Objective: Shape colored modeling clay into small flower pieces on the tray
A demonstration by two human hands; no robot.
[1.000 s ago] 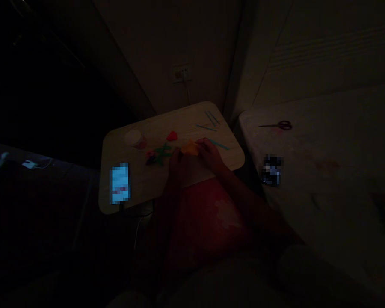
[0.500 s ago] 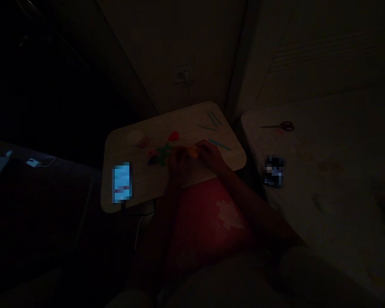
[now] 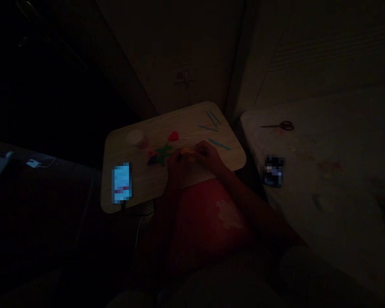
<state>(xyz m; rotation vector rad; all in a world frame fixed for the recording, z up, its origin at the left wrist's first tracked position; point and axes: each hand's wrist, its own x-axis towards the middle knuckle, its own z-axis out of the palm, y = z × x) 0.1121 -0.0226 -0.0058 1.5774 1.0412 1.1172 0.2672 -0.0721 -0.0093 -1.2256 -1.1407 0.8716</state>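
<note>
Though dim, orange piece (image 3: 188, 151) apparently between left hand (image 3: 174, 162) and right hand (image 3: 209, 155).

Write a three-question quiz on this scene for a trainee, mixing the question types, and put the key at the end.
1. Name the colour: what colour is the piece between the left hand and the right hand?
2. Count: how many thin sticks lie in the group near the far right corner of the wood-toned table?
3. True or false: the scissors lie on the same table that the hands are over.

Key:
1. Orange.
2. Three.
3. False; the scissors lie on the separate pale surface to the right.
</note>
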